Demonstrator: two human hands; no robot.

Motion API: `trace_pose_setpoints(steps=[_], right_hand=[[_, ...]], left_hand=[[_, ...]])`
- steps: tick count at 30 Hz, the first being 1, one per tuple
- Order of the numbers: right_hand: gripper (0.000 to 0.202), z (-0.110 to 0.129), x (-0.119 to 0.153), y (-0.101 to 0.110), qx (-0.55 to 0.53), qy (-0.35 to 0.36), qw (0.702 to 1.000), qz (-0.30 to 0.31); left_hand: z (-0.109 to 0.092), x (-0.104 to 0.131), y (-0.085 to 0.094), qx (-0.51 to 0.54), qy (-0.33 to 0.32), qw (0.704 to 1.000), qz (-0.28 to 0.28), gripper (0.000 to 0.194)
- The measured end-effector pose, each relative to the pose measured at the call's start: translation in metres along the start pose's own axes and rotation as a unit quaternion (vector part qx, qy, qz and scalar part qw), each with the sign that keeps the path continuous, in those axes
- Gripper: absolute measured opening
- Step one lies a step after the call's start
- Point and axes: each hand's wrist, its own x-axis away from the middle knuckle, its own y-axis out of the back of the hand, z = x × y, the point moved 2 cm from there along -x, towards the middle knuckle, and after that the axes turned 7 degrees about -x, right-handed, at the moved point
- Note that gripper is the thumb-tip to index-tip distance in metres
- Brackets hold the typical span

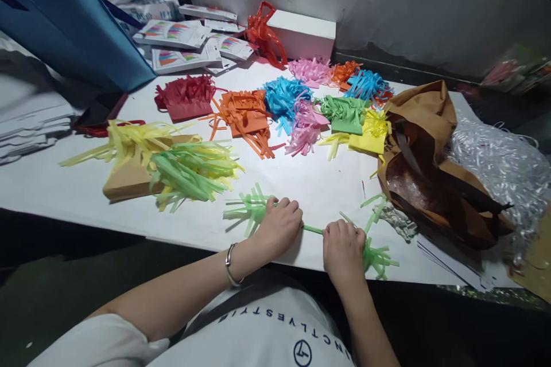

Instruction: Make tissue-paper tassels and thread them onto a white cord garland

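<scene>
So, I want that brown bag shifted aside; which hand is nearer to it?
Right. The right hand holds the green strip, to the left of the brown bag; the left hand holds it too, but farther left of the bag.

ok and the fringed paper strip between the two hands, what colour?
Green, best seen in the head view.

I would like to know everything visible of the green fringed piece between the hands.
The green fringed piece looks like thin paper. Its middle is a narrow, straight cord, seemingly twisted, held between the left hand and right hand. Loose strips fan outward beyond both hands, on or just above the white table, near its front edge.
</scene>
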Motion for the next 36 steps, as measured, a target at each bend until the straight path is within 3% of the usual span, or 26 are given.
trace_pose_setpoints(steps=[6, 10, 14, 18, 21, 24, 26, 28, 29, 32, 36], right_hand=[[0.019, -0.009, -0.005, -0.002, -0.035, 0.011, 0.999, -0.033], [0.021, -0.01, -0.009, 0.002, -0.05, 0.022, 0.998, -0.039], [0.008, 0.002, -0.009, 0.005, -0.081, 0.091, 0.992, -0.042], [0.017, 0.009, 0.0, 0.009, -0.125, 0.164, 0.976, -0.064], [0.02, 0.009, 0.006, 0.022, -0.159, 0.204, 0.96, -0.11], [0.024, 0.01, 0.007, 0.041, -0.195, 0.231, 0.942, -0.147], [0.024, 0.012, 0.006, 0.051, -0.242, 0.217, 0.932, -0.159], [0.024, 0.016, 0.006, 0.056, -0.314, 0.183, 0.916, -0.17], [0.024, 0.018, 0.007, 0.057, -0.353, 0.162, 0.906, -0.17], [0.026, 0.024, 0.012, 0.054, -0.429, 0.1, 0.883, -0.165], [0.034, 0.022, 0.023, 0.052, -0.408, 0.067, 0.89, -0.192]], left_hand=[[0.006, 0.007, -0.01, 0.009, -0.153, 0.983, -0.099, 0.014], [0.006, 0.004, -0.012, -0.017, -0.205, 0.97, -0.127, 0.019], [0.005, -0.005, -0.01, 0.025, -0.185, 0.979, -0.084, 0.014], [0.011, -0.002, -0.003, 0.204, -0.108, 0.973, -0.003, 0.014], [0.014, 0.009, 0.008, 0.406, -0.059, 0.909, 0.069, 0.024], [0.01, 0.018, 0.019, 0.576, 0.018, 0.804, 0.146, 0.026], [0.004, 0.022, 0.024, 0.653, 0.057, 0.736, 0.167, 0.031], [-0.002, 0.023, 0.028, 0.694, 0.068, 0.702, 0.145, 0.034], [-0.005, 0.024, 0.029, 0.698, 0.067, 0.703, 0.12, 0.034], [-0.009, 0.024, 0.035, 0.666, 0.058, 0.743, 0.034, 0.031], [-0.012, 0.021, 0.044, 0.598, -0.015, 0.802, 0.015, 0.028]])
